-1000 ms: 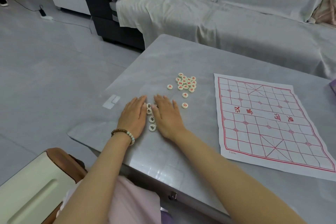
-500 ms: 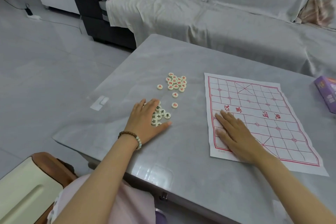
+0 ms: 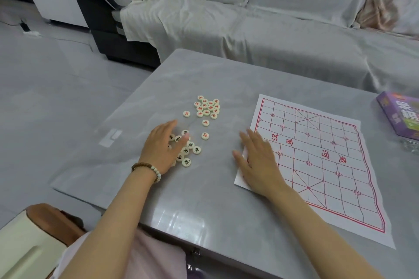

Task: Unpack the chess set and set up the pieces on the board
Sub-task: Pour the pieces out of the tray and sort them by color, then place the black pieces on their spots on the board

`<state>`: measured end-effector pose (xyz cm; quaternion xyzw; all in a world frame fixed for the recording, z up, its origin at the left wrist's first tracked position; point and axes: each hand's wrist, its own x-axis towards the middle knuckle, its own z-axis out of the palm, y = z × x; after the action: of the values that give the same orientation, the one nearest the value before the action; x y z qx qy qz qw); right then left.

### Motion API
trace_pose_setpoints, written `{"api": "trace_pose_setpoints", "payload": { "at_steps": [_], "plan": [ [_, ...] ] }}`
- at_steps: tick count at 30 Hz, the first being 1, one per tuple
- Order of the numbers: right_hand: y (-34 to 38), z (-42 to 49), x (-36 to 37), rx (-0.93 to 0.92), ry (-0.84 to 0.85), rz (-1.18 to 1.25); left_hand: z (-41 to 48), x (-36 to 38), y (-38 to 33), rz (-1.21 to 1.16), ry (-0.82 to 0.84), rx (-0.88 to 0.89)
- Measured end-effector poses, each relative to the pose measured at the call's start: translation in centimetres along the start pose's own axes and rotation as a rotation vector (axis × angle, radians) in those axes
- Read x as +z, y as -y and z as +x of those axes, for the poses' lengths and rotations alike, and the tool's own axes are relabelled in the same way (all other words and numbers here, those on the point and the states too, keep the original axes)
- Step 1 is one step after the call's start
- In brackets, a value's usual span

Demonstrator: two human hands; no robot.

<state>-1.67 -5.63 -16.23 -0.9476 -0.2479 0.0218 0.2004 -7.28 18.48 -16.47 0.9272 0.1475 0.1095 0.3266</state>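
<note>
Slid the right hand [image 3: 258, 163] leftward since half a second ago: then wholly on the board [image 3: 328, 138], now straddling its left edge, palm down, fingers straight and spread, tips blurred. Eased the left hand [image 3: 162, 147] back too, uncovering more of the black-lettered pieces [image 3: 189, 150]. Fingers spread and loosely bent over that cluster, touching it, with no pinch to be seen. Beaded bracelet [image 3: 147, 169] on that wrist.

Beyond the left hand, a tight huddle of red-lettered pieces [image 3: 207, 107] on the grey tabletop [image 3: 204, 70], with three red strays between the huddle and the black cluster. All discs cream-coloured, face up, lying on the tabletop left of the board. Most characters too small to read; 车 legible on one black-lettered disc at the cluster's right edge.

Board itself a white sheet printed with a red grid, flat on the tabletop, with a diagonal-crossed square at each end. Across the middle band, red lettering 汉界 just beside the right hand and 楚河 farther right, both turned at an angle to the viewer.

At the far right, a purple box [image 3: 401, 115] on the tabletop, well apart from the pieces, cut off by the frame, with pale characters 象棋 showing on its top. Behind the tabletop, a sofa [image 3: 272, 29] under a pale grey cover.
</note>
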Motion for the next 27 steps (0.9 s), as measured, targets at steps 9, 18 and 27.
{"api": "trace_pose_setpoints", "payload": {
  "at_steps": [9, 18, 27],
  "plan": [
    [5.0, 10.1, 3.9, -0.243, 0.158, -0.071, 3.0, 0.3, 0.4, -0.049, 0.101, -0.063],
    [4.2, 16.2, 3.9, -0.147, 0.152, -0.097, 4.3, 1.1, -0.1, -0.067, 0.188, -0.003],
    [7.2, 18.9, 5.9, -0.193, 0.096, -0.125, 3.5, 0.7, 1.1, -0.065, 0.019, -0.012]
  ]
}}
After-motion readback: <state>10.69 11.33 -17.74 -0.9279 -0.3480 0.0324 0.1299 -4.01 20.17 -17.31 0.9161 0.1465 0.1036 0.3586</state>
